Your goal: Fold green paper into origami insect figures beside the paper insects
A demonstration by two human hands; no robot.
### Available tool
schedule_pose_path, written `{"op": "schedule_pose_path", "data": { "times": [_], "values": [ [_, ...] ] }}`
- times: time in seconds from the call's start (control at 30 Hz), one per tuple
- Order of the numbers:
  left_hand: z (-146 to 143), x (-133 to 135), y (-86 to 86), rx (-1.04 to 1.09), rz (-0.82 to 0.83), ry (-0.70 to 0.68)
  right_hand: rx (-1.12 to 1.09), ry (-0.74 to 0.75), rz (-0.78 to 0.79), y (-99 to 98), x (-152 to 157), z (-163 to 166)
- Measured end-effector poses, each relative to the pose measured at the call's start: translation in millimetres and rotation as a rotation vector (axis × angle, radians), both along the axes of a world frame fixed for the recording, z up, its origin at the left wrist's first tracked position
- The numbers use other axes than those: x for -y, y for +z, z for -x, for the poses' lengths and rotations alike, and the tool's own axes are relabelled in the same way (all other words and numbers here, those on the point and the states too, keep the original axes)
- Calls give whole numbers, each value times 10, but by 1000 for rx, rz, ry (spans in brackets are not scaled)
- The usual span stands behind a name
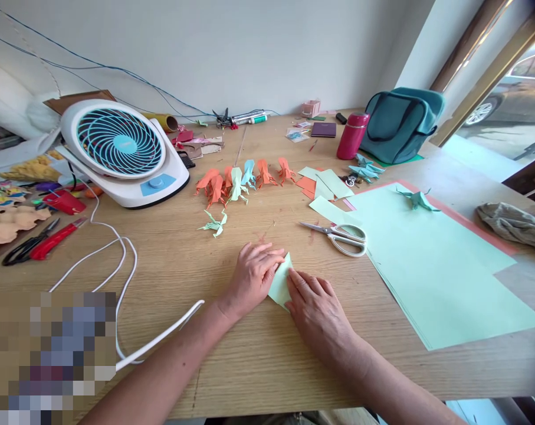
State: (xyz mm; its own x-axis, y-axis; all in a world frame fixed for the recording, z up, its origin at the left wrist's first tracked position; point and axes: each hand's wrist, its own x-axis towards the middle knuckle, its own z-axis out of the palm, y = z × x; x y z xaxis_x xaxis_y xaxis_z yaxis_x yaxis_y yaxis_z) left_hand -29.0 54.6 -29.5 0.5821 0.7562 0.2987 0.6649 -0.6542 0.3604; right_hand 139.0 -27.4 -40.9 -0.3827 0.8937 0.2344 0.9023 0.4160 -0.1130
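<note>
A small folded piece of light green paper (279, 285) lies on the wooden table in front of me. My left hand (255, 273) grips its left side, with thumb and fingers near the upper corner. On the right edge, the bent fingers of my right hand (314, 301) press and hold the same paper. Beyond my hands stands a row of folded paper figures, among them an orange one (265, 172), a pale green one (236, 186) and a blue one (248, 174). Scissors (347, 236) with white handles lie to the right, and a green paper figure (215, 223) rests nearer me.
Large green sheets (444, 277) cover the right side, near cut paper pieces (333, 183). A fan (125, 153) and its white cord (132, 265) occupy the left, beside red-handled pruners (57, 239). A pink bottle (353, 137) and teal bag (402, 127) stand behind.
</note>
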Motion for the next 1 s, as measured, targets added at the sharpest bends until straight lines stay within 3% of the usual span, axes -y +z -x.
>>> {"op": "schedule_pose_path", "data": {
  "times": [0.23, 0.5, 0.73, 1.0],
  "values": [
    [40, 27, 12, -164, -120, -192, -6, -3, 5, 19, -13, 1],
    [-13, -26, 16, -239, -81, -179, -34, 9, 53, 73, -39, -33],
    [59, 27, 32, -172, -54, -104, -59, 21, 69, 81, -28, -52],
    [104, 152, -11, -293, -78, -206, -59, 29, 19, 30, -34, -48]
  ]
}}
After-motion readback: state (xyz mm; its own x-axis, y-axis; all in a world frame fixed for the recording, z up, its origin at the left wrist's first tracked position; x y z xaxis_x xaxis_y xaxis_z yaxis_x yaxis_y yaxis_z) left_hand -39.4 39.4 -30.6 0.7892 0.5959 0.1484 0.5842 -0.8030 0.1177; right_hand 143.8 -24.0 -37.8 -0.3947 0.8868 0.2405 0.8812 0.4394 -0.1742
